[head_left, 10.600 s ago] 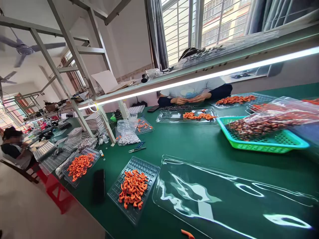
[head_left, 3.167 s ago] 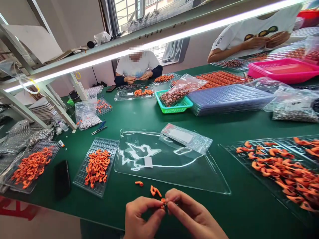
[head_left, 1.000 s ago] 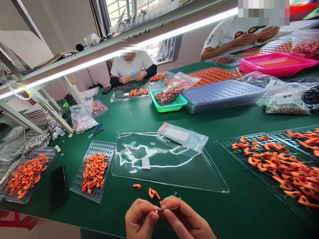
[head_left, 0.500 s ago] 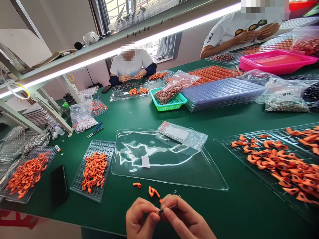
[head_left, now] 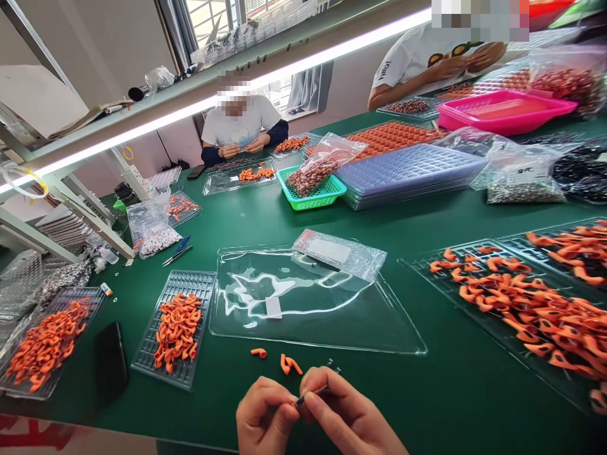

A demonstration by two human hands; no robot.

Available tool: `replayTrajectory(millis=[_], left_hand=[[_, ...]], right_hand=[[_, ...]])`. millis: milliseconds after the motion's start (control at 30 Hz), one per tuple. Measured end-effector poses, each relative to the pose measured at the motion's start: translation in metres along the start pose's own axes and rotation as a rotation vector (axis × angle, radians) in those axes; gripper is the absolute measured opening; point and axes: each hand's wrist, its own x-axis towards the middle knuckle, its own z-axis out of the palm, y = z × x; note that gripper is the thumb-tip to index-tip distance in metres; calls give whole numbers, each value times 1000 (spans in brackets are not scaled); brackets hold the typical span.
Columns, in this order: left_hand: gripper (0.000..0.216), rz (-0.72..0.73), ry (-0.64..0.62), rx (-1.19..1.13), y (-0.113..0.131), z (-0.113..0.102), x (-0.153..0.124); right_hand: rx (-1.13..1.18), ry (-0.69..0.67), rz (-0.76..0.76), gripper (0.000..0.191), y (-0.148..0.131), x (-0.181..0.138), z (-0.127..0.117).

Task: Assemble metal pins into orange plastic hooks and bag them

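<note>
Close to the table's near edge, both my hands meet over a small dark, thin piece point(head_left: 300, 400), mostly covered by fingers. My left hand point(head_left: 263, 414) pinches its left end between thumb and forefinger. Thumb and fingers of my right hand point(head_left: 345, 414) close on the rest of it. Just beyond the fingertips lie a pair of curved orange parts point(head_left: 289, 364), with one more orange part point(head_left: 258, 353) to their left. Tiny dark bits point(head_left: 334, 365) lie behind my right hand.
A clear plastic sheet tray point(head_left: 322, 332) carries a flat plastic bag point(head_left: 340, 254). Orange parts fill trays at left point(head_left: 177, 332), far left point(head_left: 47, 344) and right point(head_left: 535, 303). A black phone point(head_left: 110, 360) lies left. Two people sit across the table, beyond a green basket point(head_left: 310, 201).
The view has shifted slightly. My hands keep their pinch on the dark piece, nearly unmoved. An orange bit that showed behind my right fingers is out of sight.
</note>
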Motion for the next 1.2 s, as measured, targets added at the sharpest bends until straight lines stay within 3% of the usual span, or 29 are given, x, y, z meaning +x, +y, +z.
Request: replayTrajectory(millis=[300,433,633,800,967,1200], left_hand=[[24,16,-9,29,0,-1,2],[19,76,-87,85,-6,-10,3],[13,153,-150,120,-16,-20,6],[10,187,-160,98,-14,-17,6],[13,211,-219,34,-11,-14,7],[22,258,-255,41,-4,-10,7]], right_hand=[[-2,-2,6,33,-2,2,0],[-8,3,16,34,-5,1,3],[-3,148,-23,36,-3,0,12],[-164,-15,46,34,-19,5,3],[-117,-121,140,37,-35,7,-2],[-25,-103,206,36,-36,-2,3]])
